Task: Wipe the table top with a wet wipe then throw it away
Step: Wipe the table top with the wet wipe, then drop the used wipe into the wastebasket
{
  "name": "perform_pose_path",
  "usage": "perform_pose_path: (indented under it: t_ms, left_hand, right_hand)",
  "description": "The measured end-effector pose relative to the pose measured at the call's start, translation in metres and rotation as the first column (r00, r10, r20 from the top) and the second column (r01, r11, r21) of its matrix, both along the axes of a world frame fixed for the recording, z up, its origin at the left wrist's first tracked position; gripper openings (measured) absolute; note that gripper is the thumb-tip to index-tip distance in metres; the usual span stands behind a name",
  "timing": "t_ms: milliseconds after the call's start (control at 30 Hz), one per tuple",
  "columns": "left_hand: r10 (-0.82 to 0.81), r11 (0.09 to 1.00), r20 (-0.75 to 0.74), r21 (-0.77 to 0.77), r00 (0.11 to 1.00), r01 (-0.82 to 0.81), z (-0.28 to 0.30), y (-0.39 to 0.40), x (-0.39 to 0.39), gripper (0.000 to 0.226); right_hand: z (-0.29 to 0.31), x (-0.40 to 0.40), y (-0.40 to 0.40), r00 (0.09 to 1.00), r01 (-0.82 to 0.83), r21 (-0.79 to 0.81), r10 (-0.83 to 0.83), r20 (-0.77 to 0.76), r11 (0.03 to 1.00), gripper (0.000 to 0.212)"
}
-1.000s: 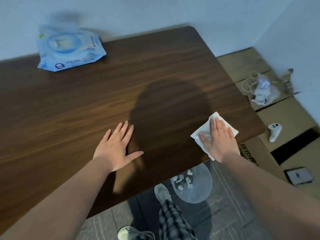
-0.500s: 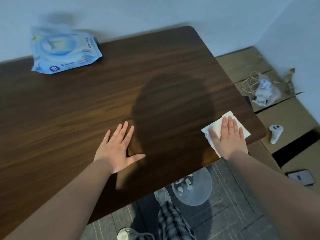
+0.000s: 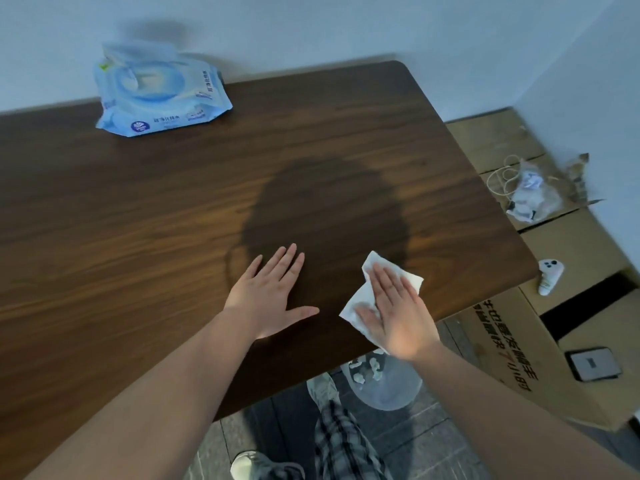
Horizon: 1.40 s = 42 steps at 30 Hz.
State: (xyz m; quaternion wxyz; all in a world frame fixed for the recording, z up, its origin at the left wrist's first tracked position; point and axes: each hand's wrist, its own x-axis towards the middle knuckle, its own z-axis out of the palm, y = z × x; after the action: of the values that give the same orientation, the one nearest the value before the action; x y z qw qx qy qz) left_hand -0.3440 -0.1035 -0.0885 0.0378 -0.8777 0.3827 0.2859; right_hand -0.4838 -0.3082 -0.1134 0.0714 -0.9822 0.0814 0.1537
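Note:
A dark brown wooden table top [image 3: 173, 220] fills most of the view. My right hand [image 3: 398, 313] lies flat on a white wet wipe [image 3: 372, 268], pressing it onto the table near the front edge. The wipe shows beyond my fingertips and beside my thumb. My left hand [image 3: 270, 292] rests flat on the wood just to the left, fingers spread, holding nothing. A clear bin [image 3: 384, 386] with crumpled white wipes inside stands on the floor under the front edge, partly hidden by the table and my right wrist.
A blue pack of wet wipes [image 3: 159, 95] sits at the back left by the wall. Cardboard boxes [image 3: 512, 344] stand to the right, with a white controller [image 3: 549, 276], a plastic bag with cable [image 3: 530, 192] and a small dark device [image 3: 593, 363]. My legs and shoes [image 3: 322, 389] are below.
My right hand has slid the wipe leftward from the table's right front corner toward my left hand. The left hand stays flat in the same spot on the table.

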Motion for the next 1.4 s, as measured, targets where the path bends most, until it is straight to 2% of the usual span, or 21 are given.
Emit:
perform_pose_path:
  t_ms: [67, 167, 267, 367, 467, 533, 600, 667, 767, 867, 933, 1000, 1067, 1233, 1400]
  left_hand:
    - [-0.037, 0.999, -0.013, -0.028, 0.999, 0.037, 0.0, -0.011, -0.004, 0.092]
    - [-0.092, 0.994, -0.022, -0.068, 0.996, 0.09, -0.002, -0.033, -0.01, 0.09]
    - [-0.149, 0.984, -0.033, -0.101, 0.988, 0.145, -0.005, -0.064, -0.016, 0.089]
    - [-0.23, 0.962, -0.026, -0.159, 0.973, 0.223, -0.004, -0.101, -0.025, 0.087]
    - [-0.325, 0.921, -0.01, -0.23, 0.946, 0.314, -0.003, -0.144, -0.039, 0.085]
    - [-0.38, 0.892, -0.013, -0.268, 0.925, 0.363, -0.005, -0.175, -0.049, 0.084]
    - [-0.442, 0.86, -0.003, -0.284, 0.897, 0.423, -0.01, -0.206, -0.06, 0.082]
    - [-0.506, 0.824, 0.016, -0.287, 0.862, 0.489, -0.015, -0.235, -0.074, 0.082]
    - [-0.602, 0.746, 0.083, -0.295, 0.794, 0.597, -0.022, -0.276, -0.091, 0.084]
    - [-0.641, 0.695, 0.154, -0.3, 0.752, 0.653, -0.031, -0.307, -0.098, 0.086]
    - [-0.643, 0.678, 0.208, -0.292, 0.737, 0.674, -0.039, -0.315, -0.098, 0.086]
    - [-0.633, 0.662, 0.264, -0.302, 0.728, 0.685, -0.045, -0.317, -0.099, 0.085]
    - [-0.617, 0.658, 0.282, -0.328, 0.735, 0.678, -0.048, -0.316, -0.101, 0.084]
    - [-0.593, 0.643, 0.311, -0.373, 0.743, 0.669, -0.05, -0.317, -0.103, 0.083]
    - [-0.588, 0.629, 0.346, -0.373, 0.731, 0.682, -0.055, -0.316, -0.102, 0.082]
  right_hand:
    - [0.001, -0.023, -0.004, 0.982, -0.09, 0.041, 0.082, 0.171, 0.995, 0.055]
    - [-0.009, -0.06, -0.009, 0.887, -0.141, 0.031, 0.112, 0.448, 0.99, 0.037]
    - [-0.017, -0.078, -0.015, 0.86, -0.103, 0.084, 0.046, 0.508, 0.991, 0.044]
    - [-0.018, -0.089, -0.023, 0.902, -0.061, 0.091, 0.016, 0.431, 0.994, 0.061]
    - [-0.017, -0.109, -0.036, 0.959, 0.03, 0.062, -0.046, 0.28, 0.998, 0.082]
    - [-0.028, -0.13, -0.05, 0.954, 0.118, 0.041, -0.125, 0.272, 0.992, 0.075]
    - [-0.045, -0.156, -0.065, 0.926, 0.264, 0.068, -0.272, 0.26, 0.962, 0.067]
    - [-0.06, -0.176, -0.08, 0.905, 0.389, 0.08, -0.397, 0.154, 0.918, 0.061]
    - [-0.08, -0.19, -0.096, 0.831, 0.555, 0.155, -0.552, -0.069, 0.817, 0.04]
    - [-0.105, -0.191, -0.108, 0.756, 0.652, 0.169, -0.614, -0.226, 0.739, 0.032]
    - [-0.122, -0.187, -0.111, 0.703, 0.711, 0.196, -0.673, -0.232, 0.675, 0.024]
    - [-0.137, -0.184, -0.113, 0.616, 0.787, 0.246, -0.747, -0.251, 0.566, 0.022]
    - [-0.15, -0.18, -0.114, 0.546, 0.833, 0.28, -0.787, -0.287, 0.476, 0.025]
    - [-0.178, -0.166, -0.109, 0.454, 0.882, 0.314, -0.809, -0.372, 0.351, 0.038]
    - [-0.207, -0.156, -0.1, 0.308, 0.92, 0.359, -0.851, -0.426, 0.154, 0.041]
